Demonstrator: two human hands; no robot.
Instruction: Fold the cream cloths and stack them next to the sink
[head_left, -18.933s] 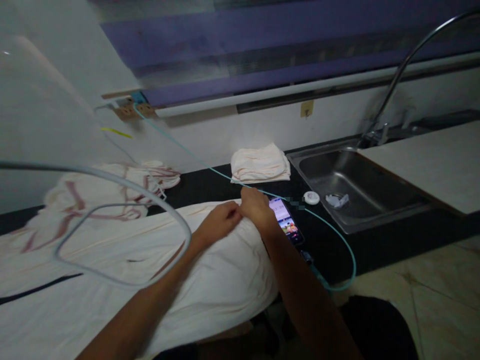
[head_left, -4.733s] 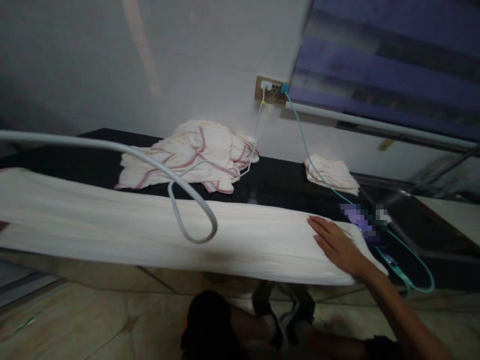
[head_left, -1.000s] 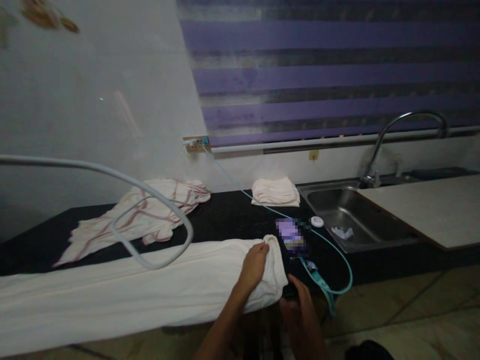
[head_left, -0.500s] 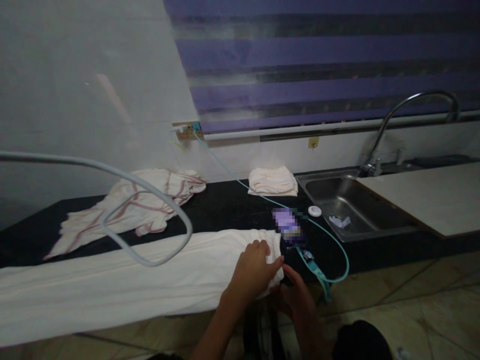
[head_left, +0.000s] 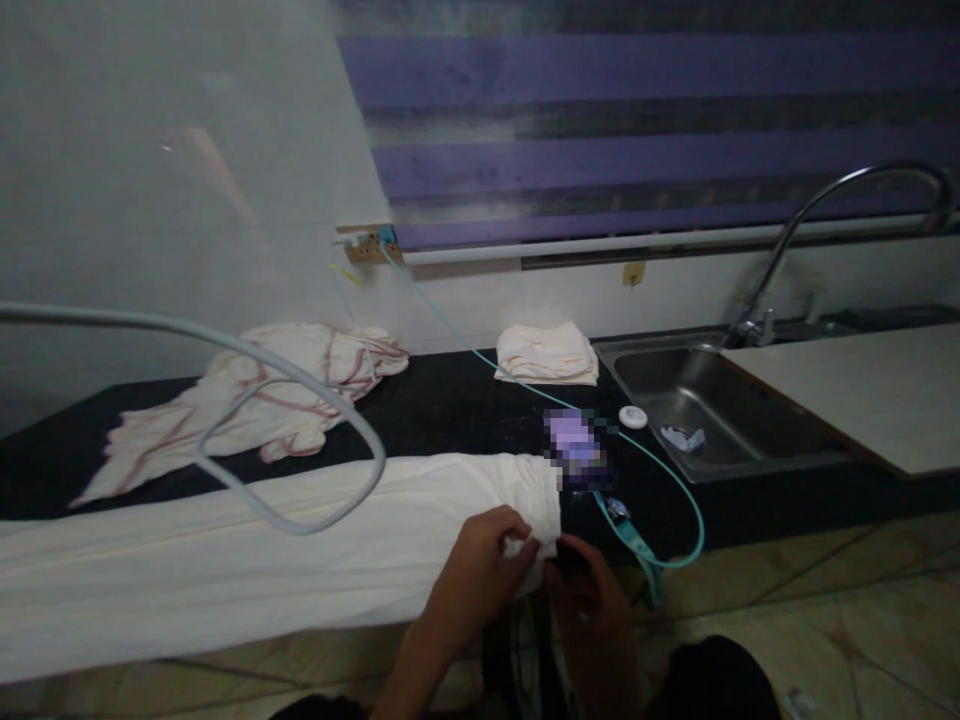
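Long cream cloth (head_left: 247,560): folded into a band, lying along the front edge of the black counter (head_left: 450,410), running from the left edge of the frame to lower centre, its right end bunched at the counter's lip. Left hand (head_left: 480,575): lower centre, fingers curled and pinching the cloth's right end. Right hand (head_left: 592,610): just right of it, below the counter edge, fingers bent toward the same corner; whether it grips the cloth cannot be told in the dim light. Phone (head_left: 574,450): on the counter just beyond the cloth end, screen lit. Teal cable (head_left: 675,490): loops from the phone off the counter edge and up to the wall socket (head_left: 367,245), upper centre-left. Folded cream towel (head_left: 547,353): centre, against the wall. Pink-trimmed cloth (head_left: 255,400): crumpled, left of centre. Grey cord (head_left: 300,380): looping across the left foreground. Steel sink (head_left: 712,410) with curved tap (head_left: 825,210): right side
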